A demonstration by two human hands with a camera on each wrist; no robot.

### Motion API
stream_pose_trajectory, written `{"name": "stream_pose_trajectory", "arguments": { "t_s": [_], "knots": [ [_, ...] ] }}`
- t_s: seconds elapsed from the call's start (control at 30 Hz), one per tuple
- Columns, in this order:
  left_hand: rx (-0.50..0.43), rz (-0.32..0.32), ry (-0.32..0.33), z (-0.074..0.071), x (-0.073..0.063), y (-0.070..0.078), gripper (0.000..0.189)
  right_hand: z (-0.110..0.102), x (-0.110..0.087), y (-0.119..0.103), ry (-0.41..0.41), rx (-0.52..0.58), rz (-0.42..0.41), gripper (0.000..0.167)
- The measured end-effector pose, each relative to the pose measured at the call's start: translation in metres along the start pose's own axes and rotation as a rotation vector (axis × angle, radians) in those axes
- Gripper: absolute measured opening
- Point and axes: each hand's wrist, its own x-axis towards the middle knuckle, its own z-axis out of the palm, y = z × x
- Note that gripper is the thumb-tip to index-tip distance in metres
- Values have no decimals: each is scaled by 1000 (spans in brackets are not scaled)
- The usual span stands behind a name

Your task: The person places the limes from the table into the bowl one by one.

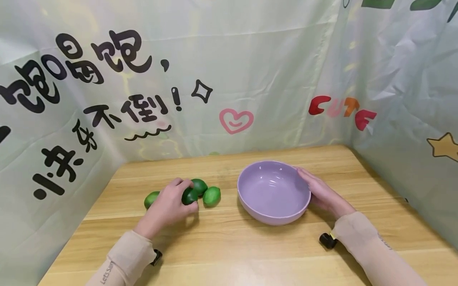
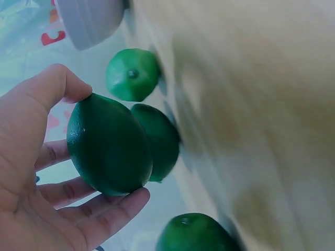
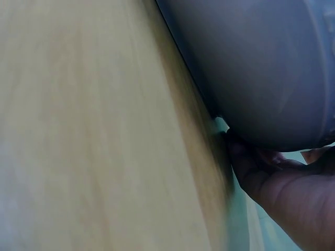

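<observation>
My left hand (image 1: 169,205) pinches a dark green lime (image 2: 109,145) between its thumb and fingertips. Right behind that one sits another dark green lime (image 1: 198,187), and a brighter green lime (image 1: 212,196) lies just to its right. A further lime (image 1: 151,199) shows on the left, partly covered by the hand in the head view. Over on the right, my right hand (image 1: 321,192) rests against the outer side of a purple bowl (image 1: 273,214), its fingers lying along the wall near the rim. The bowl stands upright with nothing inside.
A wooden table (image 1: 229,254) bears everything. Printed cloth (image 1: 279,79) hangs behind it and along both sides. Small black devices (image 1: 327,241) are strapped under both wrists.
</observation>
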Motion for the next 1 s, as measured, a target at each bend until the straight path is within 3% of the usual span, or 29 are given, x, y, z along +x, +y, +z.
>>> {"name": "stream_pose_trajectory", "arguments": {
  "t_s": [0.4, 0.77, 1.0],
  "knots": [
    [-74, -17, 46, -6, 13, 16, 40, 1, -1, 1, 5, -8, 16, 76],
    [-88, 57, 69, -5, 26, 35, 41, 4, 1, -2, 15, 13, 21, 79],
    [-113, 70, 59, -3, 33, 46, 40, 2, 1, -2, 22, 21, 34, 84]
  ]
}}
